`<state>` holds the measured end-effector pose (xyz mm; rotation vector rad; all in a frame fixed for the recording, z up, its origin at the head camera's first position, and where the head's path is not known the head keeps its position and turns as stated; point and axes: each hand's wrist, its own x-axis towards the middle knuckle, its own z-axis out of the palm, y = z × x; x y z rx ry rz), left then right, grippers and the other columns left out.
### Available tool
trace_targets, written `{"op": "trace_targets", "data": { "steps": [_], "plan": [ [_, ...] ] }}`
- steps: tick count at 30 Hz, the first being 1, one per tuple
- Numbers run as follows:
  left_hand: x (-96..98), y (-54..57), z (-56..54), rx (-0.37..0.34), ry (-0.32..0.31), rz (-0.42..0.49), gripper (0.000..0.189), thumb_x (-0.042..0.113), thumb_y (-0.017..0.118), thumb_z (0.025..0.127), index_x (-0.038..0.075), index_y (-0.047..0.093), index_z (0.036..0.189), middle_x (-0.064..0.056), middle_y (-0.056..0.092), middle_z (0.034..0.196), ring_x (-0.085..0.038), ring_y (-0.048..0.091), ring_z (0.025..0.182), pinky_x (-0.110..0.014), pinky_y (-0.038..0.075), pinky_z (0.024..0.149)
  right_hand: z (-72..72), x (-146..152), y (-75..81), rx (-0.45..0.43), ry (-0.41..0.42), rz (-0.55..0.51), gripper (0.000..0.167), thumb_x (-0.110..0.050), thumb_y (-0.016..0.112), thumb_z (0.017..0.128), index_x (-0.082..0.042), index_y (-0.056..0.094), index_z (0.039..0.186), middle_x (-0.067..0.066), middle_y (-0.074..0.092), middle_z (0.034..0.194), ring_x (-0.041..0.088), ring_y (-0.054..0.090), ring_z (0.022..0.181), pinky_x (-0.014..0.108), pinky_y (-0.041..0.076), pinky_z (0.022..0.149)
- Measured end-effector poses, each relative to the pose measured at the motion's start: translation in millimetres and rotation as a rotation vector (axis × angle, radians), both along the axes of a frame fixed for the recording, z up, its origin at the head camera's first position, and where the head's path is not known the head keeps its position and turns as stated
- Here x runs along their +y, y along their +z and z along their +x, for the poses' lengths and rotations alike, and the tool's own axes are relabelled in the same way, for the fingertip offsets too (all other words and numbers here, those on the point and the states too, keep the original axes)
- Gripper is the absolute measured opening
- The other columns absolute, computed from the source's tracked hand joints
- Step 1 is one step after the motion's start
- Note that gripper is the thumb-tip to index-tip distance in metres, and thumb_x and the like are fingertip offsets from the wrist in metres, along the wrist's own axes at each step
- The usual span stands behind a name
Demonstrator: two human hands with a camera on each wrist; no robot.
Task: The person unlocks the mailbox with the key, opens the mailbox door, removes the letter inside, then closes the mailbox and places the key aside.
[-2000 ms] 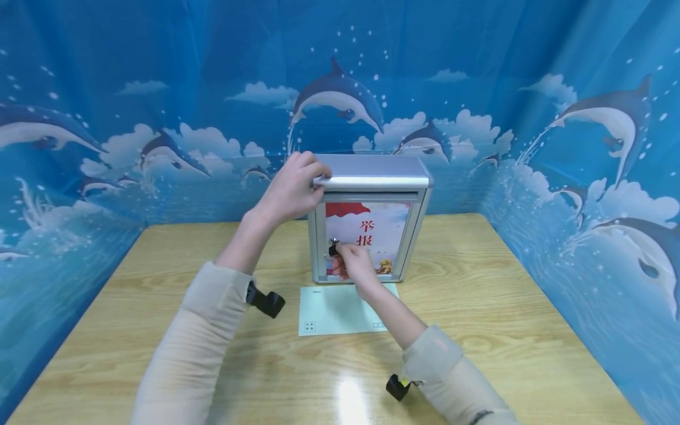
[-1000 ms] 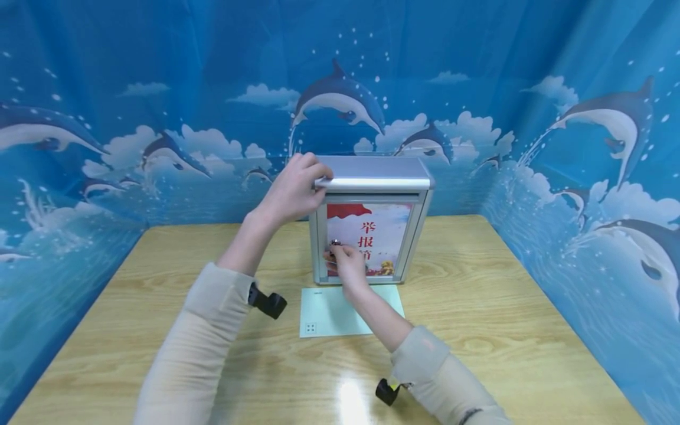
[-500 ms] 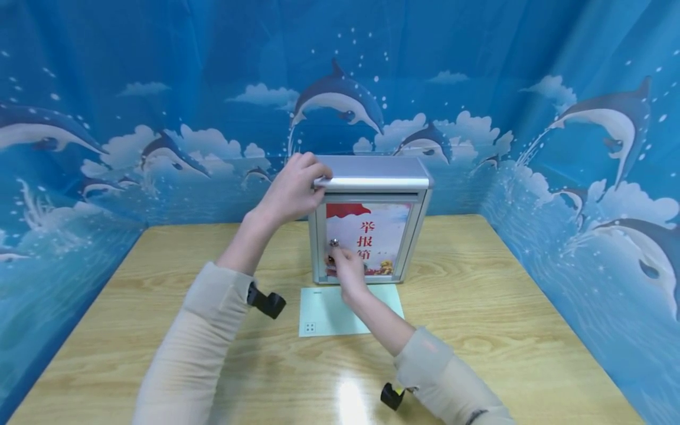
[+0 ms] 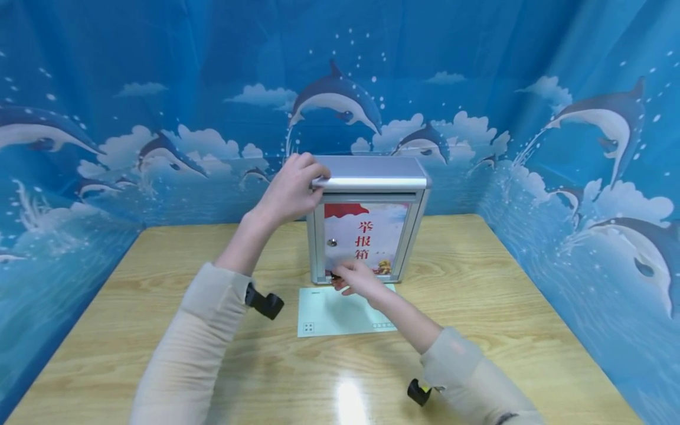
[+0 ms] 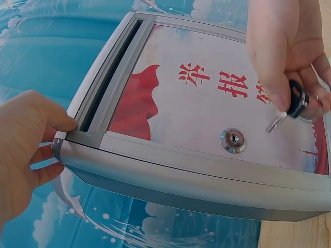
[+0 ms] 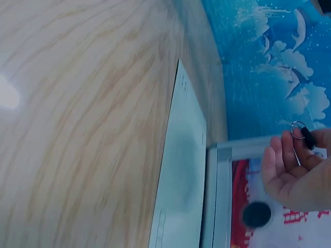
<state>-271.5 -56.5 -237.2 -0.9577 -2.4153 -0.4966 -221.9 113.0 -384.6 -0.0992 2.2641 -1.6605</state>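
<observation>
A silver metal report box (image 4: 372, 167) with a slot under its lid and red Chinese characters on its front stands on the table. My left hand (image 4: 295, 185) grips its upper left corner, thumb at the slot's end in the left wrist view. My right hand (image 4: 359, 278) pinches a small key (image 5: 297, 99) by its black head, low in front of the panel. The key's metal blade points toward the round lock (image 5: 234, 140) but is apart from it. A metal ring (image 6: 297, 129) hangs from the key in the right wrist view. The lock's keyhole is bare.
A pale green envelope (image 4: 340, 316) lies flat on the wooden table (image 4: 175, 283), right in front of the box. Blue curtains (image 4: 212, 71) printed with dolphins stand behind and at both sides. Black wrist cameras (image 4: 267, 303) stick out from both sleeves.
My right hand has come away from the lock with the key and moved down, uncovering the lock. My left hand stays on the box's corner; box and envelope have not moved.
</observation>
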Motion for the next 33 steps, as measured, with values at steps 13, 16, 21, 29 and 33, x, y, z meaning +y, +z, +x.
{"op": "trace_targets", "data": {
  "steps": [13, 16, 21, 29, 33],
  "plan": [
    [0.6, -0.1, 1.3, -0.017, 0.002, -0.004, 0.019, 0.005, 0.059, 0.086, 0.004, 0.066, 0.104, -0.009, 0.055, 0.099, -0.024, 0.044, 0.091, -0.036, 0.039, 0.081, 4.9, 55, -13.5, -0.042, 0.051, 0.044, 0.029, -0.016, 0.051, 0.091, 0.008, 0.066, 0.098, 0.012, 0.067, 0.081, 0.016, 0.063, 0.07, 0.031, 0.053, 0.064],
    [0.5, 0.5, 1.5, -0.02, 0.009, -0.005, 0.019, 0.005, 0.059, 0.087, 0.004, 0.065, 0.105, -0.009, 0.055, 0.099, -0.024, 0.044, 0.091, -0.035, 0.039, 0.081, 5.9, 73, -17.6, -0.045, 0.112, 0.041, 0.03, -0.016, 0.051, 0.091, 0.009, 0.064, 0.101, 0.015, 0.066, 0.083, 0.014, 0.061, 0.07, 0.033, 0.053, 0.066],
    [0.4, 0.9, 1.1, -0.024, 0.015, -0.001, 0.019, 0.006, 0.059, 0.087, 0.004, 0.066, 0.105, -0.008, 0.054, 0.098, -0.024, 0.044, 0.091, -0.035, 0.039, 0.08, 6.2, 100, -24.4, -0.052, 0.201, 0.05, 0.03, -0.017, 0.052, 0.092, 0.009, 0.062, 0.101, 0.009, 0.063, 0.079, 0.015, 0.06, 0.07, 0.033, 0.052, 0.067],
    [0.3, 0.4, 0.7, -0.024, 0.018, 0.0, 0.019, 0.006, 0.059, 0.087, 0.004, 0.066, 0.105, -0.008, 0.054, 0.098, -0.023, 0.044, 0.091, -0.035, 0.039, 0.08, 5.6, 133, -35.8, -0.068, 0.212, 0.123, 0.027, -0.016, 0.052, 0.093, 0.009, 0.061, 0.086, 0.002, 0.057, 0.064, 0.007, 0.048, 0.054, 0.02, 0.04, 0.05],
    [0.5, 0.4, 0.6, -0.026, 0.018, 0.0, 0.019, 0.006, 0.059, 0.087, 0.004, 0.066, 0.105, -0.008, 0.054, 0.098, -0.024, 0.044, 0.091, -0.035, 0.039, 0.08, 8.1, 143, -37.8, -0.081, 0.17, 0.233, 0.025, -0.016, 0.053, 0.092, 0.005, 0.062, 0.081, 0.001, 0.056, 0.062, 0.006, 0.045, 0.048, 0.017, 0.037, 0.044]
  ]
}}
